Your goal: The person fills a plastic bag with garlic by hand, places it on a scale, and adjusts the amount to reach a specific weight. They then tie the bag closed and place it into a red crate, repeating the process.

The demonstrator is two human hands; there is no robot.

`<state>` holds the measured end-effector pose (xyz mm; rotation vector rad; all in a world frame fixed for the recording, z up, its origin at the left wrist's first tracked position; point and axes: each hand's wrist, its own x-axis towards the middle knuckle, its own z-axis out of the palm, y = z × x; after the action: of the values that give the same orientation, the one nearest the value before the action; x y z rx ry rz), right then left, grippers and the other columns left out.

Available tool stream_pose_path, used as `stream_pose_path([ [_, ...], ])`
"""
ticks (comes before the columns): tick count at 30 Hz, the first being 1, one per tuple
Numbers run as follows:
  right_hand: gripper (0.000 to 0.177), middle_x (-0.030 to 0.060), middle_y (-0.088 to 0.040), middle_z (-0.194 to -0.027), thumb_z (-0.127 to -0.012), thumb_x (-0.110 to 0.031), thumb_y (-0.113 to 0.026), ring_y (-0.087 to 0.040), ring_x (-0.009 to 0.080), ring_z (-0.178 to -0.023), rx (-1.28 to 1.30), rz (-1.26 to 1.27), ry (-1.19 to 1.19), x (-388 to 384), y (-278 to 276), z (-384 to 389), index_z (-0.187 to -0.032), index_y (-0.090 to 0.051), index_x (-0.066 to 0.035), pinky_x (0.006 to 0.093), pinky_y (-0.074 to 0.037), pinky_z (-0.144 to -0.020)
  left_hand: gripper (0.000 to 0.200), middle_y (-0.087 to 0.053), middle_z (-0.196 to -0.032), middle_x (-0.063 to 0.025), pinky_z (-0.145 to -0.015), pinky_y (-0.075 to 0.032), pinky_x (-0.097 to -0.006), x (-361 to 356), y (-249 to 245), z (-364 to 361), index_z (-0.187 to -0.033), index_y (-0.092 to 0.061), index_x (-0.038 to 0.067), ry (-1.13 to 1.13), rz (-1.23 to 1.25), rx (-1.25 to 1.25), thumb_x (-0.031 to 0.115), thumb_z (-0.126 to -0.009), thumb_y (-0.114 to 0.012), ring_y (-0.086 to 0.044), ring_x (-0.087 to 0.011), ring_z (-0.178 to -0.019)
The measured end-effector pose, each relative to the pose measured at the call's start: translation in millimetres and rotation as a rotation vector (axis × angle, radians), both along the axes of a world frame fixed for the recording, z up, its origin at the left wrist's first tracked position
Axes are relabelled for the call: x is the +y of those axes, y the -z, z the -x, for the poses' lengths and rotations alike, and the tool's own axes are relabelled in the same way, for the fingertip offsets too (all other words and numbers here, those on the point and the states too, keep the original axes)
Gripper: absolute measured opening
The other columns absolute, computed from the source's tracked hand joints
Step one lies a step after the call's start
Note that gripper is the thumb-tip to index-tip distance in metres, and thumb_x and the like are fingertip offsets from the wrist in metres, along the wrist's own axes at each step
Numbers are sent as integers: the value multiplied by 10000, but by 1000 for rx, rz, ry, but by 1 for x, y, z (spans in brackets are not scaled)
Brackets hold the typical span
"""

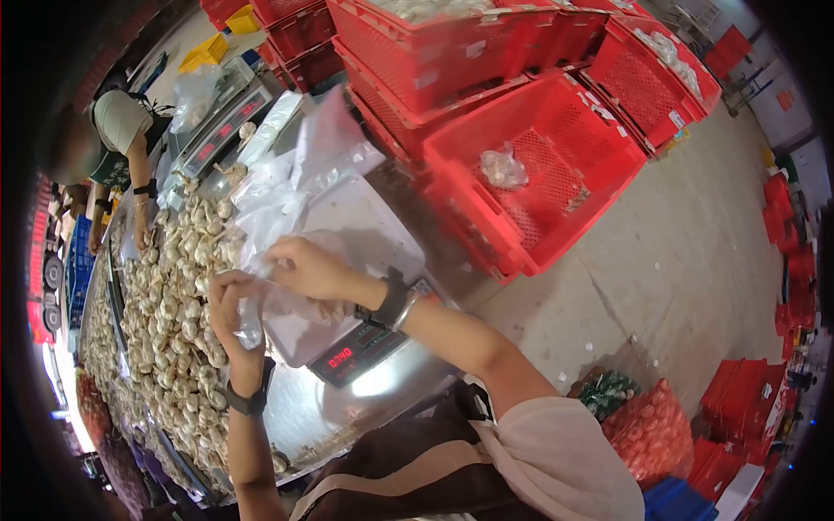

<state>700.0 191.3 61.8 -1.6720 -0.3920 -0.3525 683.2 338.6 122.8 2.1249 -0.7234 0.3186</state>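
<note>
Limp, slippery bag (294, 309), likely light — best held by its neck. My left fingers (229, 281) and right fingers (285, 250) pinch it.

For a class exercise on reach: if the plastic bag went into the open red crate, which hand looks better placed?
Right, probably. The right hand is nearer the open red crate, while the left hand is farther across, beside the garlic pile. Both hands are on the plastic bag.
</note>
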Motion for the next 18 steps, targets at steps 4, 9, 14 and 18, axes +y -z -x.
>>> stream_pose_path([
  [4, 158, 73, -578, -590, -749, -135, -606, -527, 101, -584, 205, -122, -125, -12, 0, -7, -758, -612, 22, 279, -423, -550, 57, -539, -727, -85, -647, -407, -286, 25, 24, -9, -722, -583, 10, 73, -74, 75, 2, -665, -584, -521, -216, -707],
  [9, 137, 75, -571, -624, -769, -116, -581, -519, 119, -549, 338, -115, 33, -48, 30, -43, -751, -593, 19, 287, -416, -510, 68, -539, -695, -57, -598, -409, -251, 31, 10, 8, -687, -572, 9, 51, -29, 317, 50, -717, -617, -525, -157, -657],
  [14, 175, 108, -559, -869, -760, -105, -590, -550, 144, -677, 67, 74, -181, -31, -9, -3, -908, -575, -13, 298, -436, -559, 84, -558, -723, -54, -585, -423, -215, -35, -45, -17, -747, -590, 6, 167, 8, 147, 39, -703, -654, -530, -121, -632],
  [18, 199, 76, -543, -865, -733, -73, -622, -541, 139, -686, 4, 177, -49, -98, -30, 8, -921, -574, -29, 273, -441, -564, 144, -565, -825, -81, -686, -429, -227, -71, -63, -29, -834, -595, 2, 366, 114, 178, 3, -698, -641, -542, -141, -729],
])
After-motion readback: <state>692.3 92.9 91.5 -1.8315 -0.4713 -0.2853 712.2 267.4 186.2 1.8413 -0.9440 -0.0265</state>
